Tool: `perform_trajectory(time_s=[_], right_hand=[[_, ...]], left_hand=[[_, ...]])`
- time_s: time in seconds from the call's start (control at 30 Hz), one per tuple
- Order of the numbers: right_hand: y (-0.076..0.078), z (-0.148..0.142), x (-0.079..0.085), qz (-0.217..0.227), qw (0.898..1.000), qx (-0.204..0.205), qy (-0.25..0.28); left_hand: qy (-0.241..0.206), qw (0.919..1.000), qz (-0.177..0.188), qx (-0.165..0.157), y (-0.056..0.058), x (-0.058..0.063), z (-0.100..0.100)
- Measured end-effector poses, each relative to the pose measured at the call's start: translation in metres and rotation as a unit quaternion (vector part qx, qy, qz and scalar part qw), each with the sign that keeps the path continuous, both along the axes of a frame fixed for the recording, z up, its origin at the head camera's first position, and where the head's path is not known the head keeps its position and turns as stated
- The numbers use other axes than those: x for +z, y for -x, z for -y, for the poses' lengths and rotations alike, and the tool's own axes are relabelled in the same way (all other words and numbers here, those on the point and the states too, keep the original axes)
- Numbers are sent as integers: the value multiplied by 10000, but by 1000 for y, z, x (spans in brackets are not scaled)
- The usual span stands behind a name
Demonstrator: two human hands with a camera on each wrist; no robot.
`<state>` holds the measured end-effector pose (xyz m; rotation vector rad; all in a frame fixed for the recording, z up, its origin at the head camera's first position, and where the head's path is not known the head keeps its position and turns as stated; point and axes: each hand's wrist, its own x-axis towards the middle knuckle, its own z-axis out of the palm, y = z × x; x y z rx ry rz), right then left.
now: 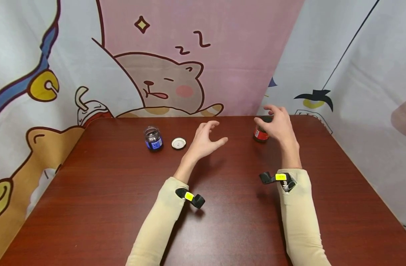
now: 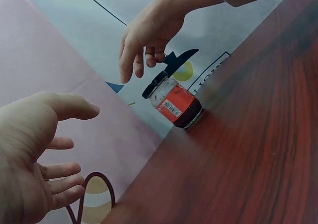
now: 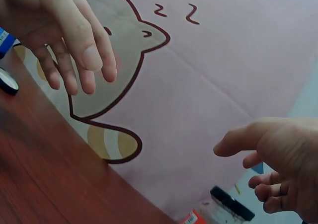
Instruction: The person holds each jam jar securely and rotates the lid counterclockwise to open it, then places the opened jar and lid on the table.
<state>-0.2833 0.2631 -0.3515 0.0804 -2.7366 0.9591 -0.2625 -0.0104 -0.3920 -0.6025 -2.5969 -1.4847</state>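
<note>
A glass jar with a red label and dark lid stands upright near the table's back right. Just above and beside it is my right hand, fingers spread in a loose curve; in the left wrist view a gap shows between the fingertips and the lid. My left hand hovers over the middle of the table with thumb and fingers apart, holding nothing. To its left, a round white-faced lid lies on the table. Beyond that stands a lidless glass jar with a blue label and dark contents.
The dark red wooden table ends at a cloth backdrop with cartoon prints, which also hangs along both sides. Each sleeve carries a black wrist camera mount with a yellow tag.
</note>
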Motion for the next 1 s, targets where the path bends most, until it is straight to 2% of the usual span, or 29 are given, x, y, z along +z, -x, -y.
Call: perform_trajectory(time_s=[0.27, 0.53, 0.8, 1.0], right_hand=[[3, -12, -11, 228, 9997, -23, -77], [8, -18, -21, 438, 9988, -41, -195], [9, -18, -23, 552, 9980, -114, -279], [7, -18, -22, 618, 9976, -98, -307]], left_hand=[[-85, 9998, 178, -22, 3, -6, -13], [-97, 9990, 396, -187, 4, -12, -25], [-133, 9981, 490, -344, 6, -19, -40], [-141, 9976, 535, -428, 4, -21, -53]])
